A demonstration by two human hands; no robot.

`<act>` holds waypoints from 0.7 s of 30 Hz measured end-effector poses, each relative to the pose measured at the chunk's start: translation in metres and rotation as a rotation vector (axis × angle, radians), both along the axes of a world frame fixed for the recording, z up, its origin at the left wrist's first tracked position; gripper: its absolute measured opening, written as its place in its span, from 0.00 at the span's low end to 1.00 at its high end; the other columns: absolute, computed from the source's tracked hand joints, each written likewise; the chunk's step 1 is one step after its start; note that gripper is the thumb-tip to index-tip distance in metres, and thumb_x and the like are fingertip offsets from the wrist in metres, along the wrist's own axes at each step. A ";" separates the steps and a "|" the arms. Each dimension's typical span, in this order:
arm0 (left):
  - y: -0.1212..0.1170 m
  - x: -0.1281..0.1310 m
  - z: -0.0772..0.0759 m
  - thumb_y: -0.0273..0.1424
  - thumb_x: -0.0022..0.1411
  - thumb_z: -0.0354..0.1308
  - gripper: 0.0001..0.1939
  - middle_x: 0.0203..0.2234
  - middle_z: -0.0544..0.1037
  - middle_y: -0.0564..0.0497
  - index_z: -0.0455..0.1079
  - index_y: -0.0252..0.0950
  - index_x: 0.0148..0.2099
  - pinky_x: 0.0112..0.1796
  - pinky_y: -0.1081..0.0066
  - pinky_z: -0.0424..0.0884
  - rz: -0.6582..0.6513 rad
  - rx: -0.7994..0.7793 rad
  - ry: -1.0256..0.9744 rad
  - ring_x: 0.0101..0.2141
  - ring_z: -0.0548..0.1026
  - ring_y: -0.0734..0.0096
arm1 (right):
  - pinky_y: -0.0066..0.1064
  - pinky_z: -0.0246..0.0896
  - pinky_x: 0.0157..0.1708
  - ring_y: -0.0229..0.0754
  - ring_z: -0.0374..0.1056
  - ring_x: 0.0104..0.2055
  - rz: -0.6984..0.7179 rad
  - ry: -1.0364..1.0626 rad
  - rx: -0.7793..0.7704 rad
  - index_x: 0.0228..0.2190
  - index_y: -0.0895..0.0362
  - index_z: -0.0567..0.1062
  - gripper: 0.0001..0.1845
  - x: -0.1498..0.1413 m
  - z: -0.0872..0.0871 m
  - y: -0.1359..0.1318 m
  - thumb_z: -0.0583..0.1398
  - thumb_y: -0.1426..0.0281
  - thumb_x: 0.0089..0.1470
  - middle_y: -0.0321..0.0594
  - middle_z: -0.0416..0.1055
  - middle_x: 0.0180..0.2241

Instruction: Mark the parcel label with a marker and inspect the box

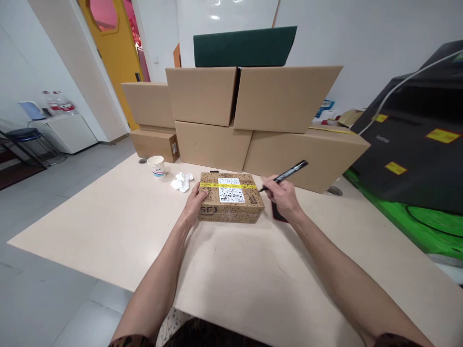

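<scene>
Steadying one small box [231,197] on the surface [108,226] with your left hand [197,197], you grip one black marker [285,174] in your right hand [284,197]; one paper cup [156,166] stands nearby.

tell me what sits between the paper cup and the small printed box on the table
In the head view, a crumpled white tissue lies between the white paper cup and the small printed cardboard box, on the pale wooden table.
</scene>
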State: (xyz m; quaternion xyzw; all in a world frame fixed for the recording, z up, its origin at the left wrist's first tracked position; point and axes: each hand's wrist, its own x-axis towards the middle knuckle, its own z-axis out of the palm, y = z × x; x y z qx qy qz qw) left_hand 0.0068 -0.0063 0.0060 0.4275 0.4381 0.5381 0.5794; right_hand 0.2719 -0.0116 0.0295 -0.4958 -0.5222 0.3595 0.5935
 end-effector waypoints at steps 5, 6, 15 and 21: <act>0.002 0.001 -0.003 0.34 0.56 0.66 0.37 0.49 0.82 0.43 0.64 0.37 0.67 0.50 0.61 0.75 0.033 -0.039 -0.014 0.46 0.81 0.57 | 0.28 0.39 0.15 0.32 0.49 0.14 -0.120 -0.068 -0.352 0.16 0.52 0.63 0.34 0.039 -0.028 -0.018 0.66 0.37 0.40 0.30 0.55 0.12; 0.002 0.001 -0.004 0.34 0.56 0.66 0.37 0.50 0.82 0.43 0.64 0.37 0.67 0.50 0.61 0.75 0.035 -0.043 -0.020 0.46 0.81 0.57 | 0.29 0.39 0.15 0.33 0.49 0.14 -0.079 -0.148 -0.437 0.15 0.52 0.63 0.35 0.044 -0.036 -0.023 0.65 0.36 0.39 0.31 0.55 0.11; 0.001 0.001 -0.002 0.33 0.59 0.64 0.34 0.51 0.82 0.44 0.65 0.36 0.67 0.52 0.61 0.75 0.026 -0.024 -0.012 0.48 0.81 0.57 | 0.33 0.47 0.23 0.40 0.60 0.21 0.141 -0.916 -0.544 0.12 0.52 0.61 0.28 0.029 -0.054 -0.054 0.61 0.49 0.52 0.38 0.65 0.17; 0.002 0.001 -0.004 0.34 0.57 0.67 0.36 0.55 0.80 0.42 0.66 0.37 0.67 0.52 0.61 0.75 0.068 -0.043 -0.007 0.52 0.79 0.54 | 0.35 0.50 0.27 0.48 0.68 0.28 -0.028 -1.153 -0.522 0.21 0.52 0.67 0.26 0.027 -0.037 -0.056 0.54 0.45 0.59 0.42 0.72 0.23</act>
